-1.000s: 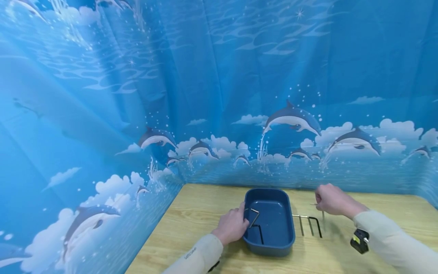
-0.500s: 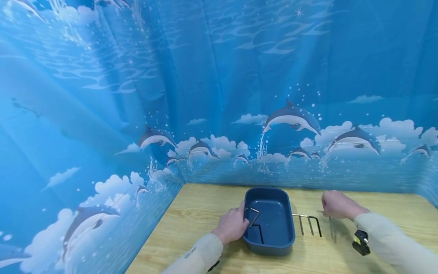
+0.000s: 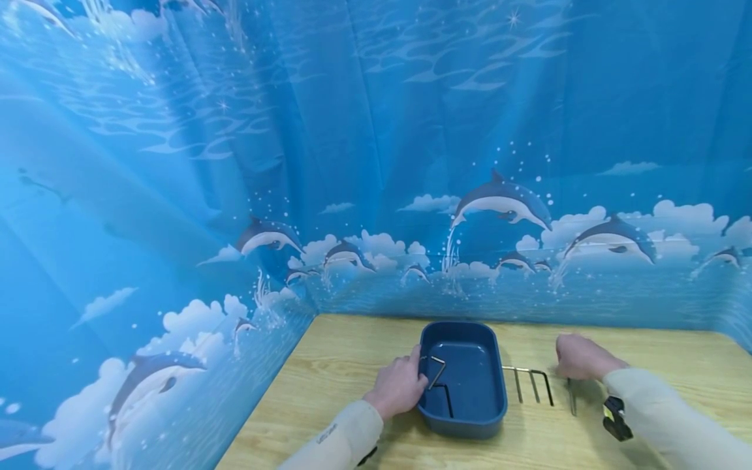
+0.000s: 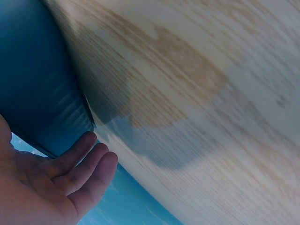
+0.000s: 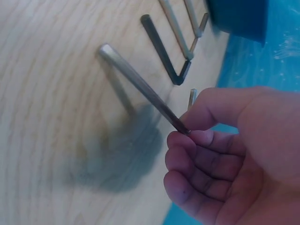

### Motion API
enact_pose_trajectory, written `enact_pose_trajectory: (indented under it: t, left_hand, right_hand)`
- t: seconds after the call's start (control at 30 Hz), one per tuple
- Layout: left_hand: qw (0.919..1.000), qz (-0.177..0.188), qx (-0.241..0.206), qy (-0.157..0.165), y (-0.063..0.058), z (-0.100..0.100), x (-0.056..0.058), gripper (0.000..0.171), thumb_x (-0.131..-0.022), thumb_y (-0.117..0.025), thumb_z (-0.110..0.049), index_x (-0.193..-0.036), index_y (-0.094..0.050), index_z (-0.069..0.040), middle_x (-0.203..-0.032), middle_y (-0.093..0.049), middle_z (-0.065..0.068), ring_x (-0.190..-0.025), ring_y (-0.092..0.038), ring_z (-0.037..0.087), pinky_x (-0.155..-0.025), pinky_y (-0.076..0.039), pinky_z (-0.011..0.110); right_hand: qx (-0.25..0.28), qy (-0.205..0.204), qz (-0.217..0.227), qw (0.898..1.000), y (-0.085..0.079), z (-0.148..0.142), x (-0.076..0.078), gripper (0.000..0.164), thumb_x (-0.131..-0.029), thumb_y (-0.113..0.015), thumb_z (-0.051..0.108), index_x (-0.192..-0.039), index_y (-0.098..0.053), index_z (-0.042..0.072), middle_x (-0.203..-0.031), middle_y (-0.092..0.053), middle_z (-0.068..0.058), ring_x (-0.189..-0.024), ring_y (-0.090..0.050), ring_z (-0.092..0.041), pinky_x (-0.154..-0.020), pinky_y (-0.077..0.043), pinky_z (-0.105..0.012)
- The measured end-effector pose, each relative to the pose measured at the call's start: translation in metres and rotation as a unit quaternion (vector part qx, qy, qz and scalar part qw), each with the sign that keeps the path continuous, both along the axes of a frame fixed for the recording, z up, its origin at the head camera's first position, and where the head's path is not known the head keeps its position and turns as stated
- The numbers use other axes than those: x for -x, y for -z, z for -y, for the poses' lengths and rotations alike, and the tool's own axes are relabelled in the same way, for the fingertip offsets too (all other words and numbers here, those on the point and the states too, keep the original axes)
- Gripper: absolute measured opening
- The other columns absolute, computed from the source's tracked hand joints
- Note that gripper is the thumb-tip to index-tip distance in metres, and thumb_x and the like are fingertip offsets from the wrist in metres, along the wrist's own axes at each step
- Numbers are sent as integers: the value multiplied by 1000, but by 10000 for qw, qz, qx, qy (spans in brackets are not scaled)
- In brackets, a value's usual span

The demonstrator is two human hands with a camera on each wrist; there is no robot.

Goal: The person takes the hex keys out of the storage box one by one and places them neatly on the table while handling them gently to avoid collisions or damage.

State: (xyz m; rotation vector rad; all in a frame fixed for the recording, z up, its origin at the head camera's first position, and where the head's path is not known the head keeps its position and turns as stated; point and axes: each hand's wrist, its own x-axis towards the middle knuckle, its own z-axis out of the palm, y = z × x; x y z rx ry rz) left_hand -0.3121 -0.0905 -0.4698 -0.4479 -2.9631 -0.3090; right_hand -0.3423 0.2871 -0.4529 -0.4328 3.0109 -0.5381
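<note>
In the head view my left hand (image 3: 396,387) holds the left rim of a deep blue rectangular tray (image 3: 464,427); in the left wrist view its lower fingers (image 4: 91,176) lie loosely bent beside the tray wall, thumb hidden. Low over the wood, right of the tray, my right hand (image 3: 587,358) pinches a metallic Allen key (image 5: 145,91) near its bend between thumb and forefinger. Its long arm points toward the near side, above its own shadow, and its short arm shows past the thumb. Two Allen keys, one brassy (image 3: 437,373) and one black (image 3: 448,399), lie inside the tray.
Between the tray and my right hand, several Allen keys lie side by side, with a black Allen key (image 3: 549,388) at the right end. The wooden table (image 3: 346,339) ends at a blue dolphin-print curtain (image 3: 376,287) behind and at the left.
My right hand has moved a little right with the Allen key and come down closer to the table. The left hand and tray have stayed in place.
</note>
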Motion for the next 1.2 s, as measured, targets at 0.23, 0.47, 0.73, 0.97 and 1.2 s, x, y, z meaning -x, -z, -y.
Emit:
enact_pose_trajectory:
  t: [0.23,0.47,0.73,0.97,1.2]
  left_hand:
    - [10000,9,-56,-2,0,0,0,63,-98,-56,-29,-154,-38,-6,-120,-70,12,-104,-68,25,-83,-57,43]
    - [9999,105,-81,-51,1,0,-1,63,-99,-55,-29,-155,-37,-7,-124,-69,12,-107,-67,25,-85,-57,44]
    - [9999,31,-93,-23,-1,0,-2,63,-99,-56,-29,-154,-38,-7,-122,-69,12,-107,-67,26,-87,-56,45]
    - [9999,43,-100,-17,-2,0,-3,63,-99,-56,-29,-154,-38,-7,-124,-69,12,-109,-67,27,-87,-56,45]
    - [9999,56,-122,-17,-3,0,-4,63,-98,-57,-28,-154,-38,-7,-123,-69,13,-108,-67,27,-85,-56,45]
  right_hand:
    - [-130,25,11,9999,11,-3,5,32,-73,-68,4,-57,-44,16,-53,-33,6,-49,-32,-10,-49,-31,-27]
    - [-136,30,-32,9999,14,-2,5,34,-72,-64,1,-55,-42,19,-52,-29,8,-48,-29,-9,-49,-28,-25]
    - [-38,-4,-37,10000,17,2,3,39,-77,-60,-2,-54,-38,21,-54,-23,9,-49,-24,-9,-49,-24,-25]
    - [-83,43,-30,10000,18,3,4,29,-77,-61,-3,-56,-49,15,-54,-33,5,-50,-32,-11,-50,-30,-27]
    - [-96,91,-51,9999,18,4,3,28,-76,-59,-5,-57,-51,14,-55,-34,4,-50,-32,-11,-49,-29,-27]
